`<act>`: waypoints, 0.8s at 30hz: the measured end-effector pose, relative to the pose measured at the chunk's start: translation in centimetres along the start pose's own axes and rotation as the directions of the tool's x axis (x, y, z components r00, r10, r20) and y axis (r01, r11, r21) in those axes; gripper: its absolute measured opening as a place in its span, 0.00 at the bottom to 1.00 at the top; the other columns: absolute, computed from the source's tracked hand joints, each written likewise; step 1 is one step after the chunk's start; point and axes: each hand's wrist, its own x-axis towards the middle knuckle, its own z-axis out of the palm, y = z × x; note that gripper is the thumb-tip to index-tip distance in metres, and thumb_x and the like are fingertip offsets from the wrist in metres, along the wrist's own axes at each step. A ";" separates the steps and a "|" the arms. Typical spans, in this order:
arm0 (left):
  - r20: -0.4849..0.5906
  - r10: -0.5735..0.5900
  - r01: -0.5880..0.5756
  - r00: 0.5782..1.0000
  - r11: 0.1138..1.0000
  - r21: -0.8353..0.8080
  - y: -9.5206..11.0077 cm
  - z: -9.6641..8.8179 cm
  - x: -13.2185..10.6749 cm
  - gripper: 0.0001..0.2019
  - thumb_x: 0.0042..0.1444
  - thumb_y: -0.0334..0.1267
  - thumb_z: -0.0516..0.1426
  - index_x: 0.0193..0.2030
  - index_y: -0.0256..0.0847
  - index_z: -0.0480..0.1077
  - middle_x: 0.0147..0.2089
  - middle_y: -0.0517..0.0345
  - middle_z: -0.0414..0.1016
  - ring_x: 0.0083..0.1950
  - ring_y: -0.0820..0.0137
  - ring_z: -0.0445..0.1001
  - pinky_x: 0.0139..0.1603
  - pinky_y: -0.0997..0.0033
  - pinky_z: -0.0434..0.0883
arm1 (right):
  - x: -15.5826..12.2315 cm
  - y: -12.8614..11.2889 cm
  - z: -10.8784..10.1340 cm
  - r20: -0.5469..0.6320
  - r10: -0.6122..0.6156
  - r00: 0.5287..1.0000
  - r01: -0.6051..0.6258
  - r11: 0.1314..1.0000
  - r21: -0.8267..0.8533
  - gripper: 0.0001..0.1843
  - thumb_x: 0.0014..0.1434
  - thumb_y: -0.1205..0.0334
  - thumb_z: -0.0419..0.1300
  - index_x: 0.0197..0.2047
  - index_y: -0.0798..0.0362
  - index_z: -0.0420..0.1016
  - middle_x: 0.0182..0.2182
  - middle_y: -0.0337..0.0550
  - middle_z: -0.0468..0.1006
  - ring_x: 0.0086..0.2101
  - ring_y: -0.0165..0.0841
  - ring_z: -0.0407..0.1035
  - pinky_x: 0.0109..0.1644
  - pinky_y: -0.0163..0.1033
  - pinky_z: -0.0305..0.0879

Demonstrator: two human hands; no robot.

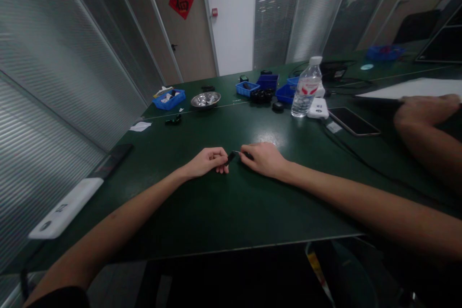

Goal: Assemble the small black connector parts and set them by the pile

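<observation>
Above the near middle of the dark green table [202, 211], my left hand [206, 161] pinches a small black part [231, 156], whose exact kind I cannot make out. My right hand [265, 159] rests on the table with its fingers closed round a small black-handled tool [249, 155]. A thin metal shaft sticks out of it toward the black part, like a small screwdriver. The shaft's tip is close to the part; whether they touch I cannot tell.
Further back are a metal bowl [205, 100], a blue basket [169, 100], small dark pieces [173, 120] and several blue bins. To the right stand a water bottle [306, 89] and a phone [354, 121]. Another person's hand [426, 108] lies by a laptop-like panel [415, 89].
</observation>
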 end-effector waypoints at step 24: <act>-0.035 0.035 -0.040 0.999 0.986 -0.164 -0.4 -0.5 0.2 0.19 0.67 0.40 0.60 0.61 0.34 0.68 0.56 0.38 0.77 0.45 0.66 0.79 0.41 0.68 0.72 | 0.0 0.1 0.2 -0.009 -0.004 1.000 0.004 1.000 -0.015 0.19 0.72 0.50 0.48 0.42 0.50 0.75 0.33 0.43 0.80 0.29 0.32 0.67 0.33 0.38 0.46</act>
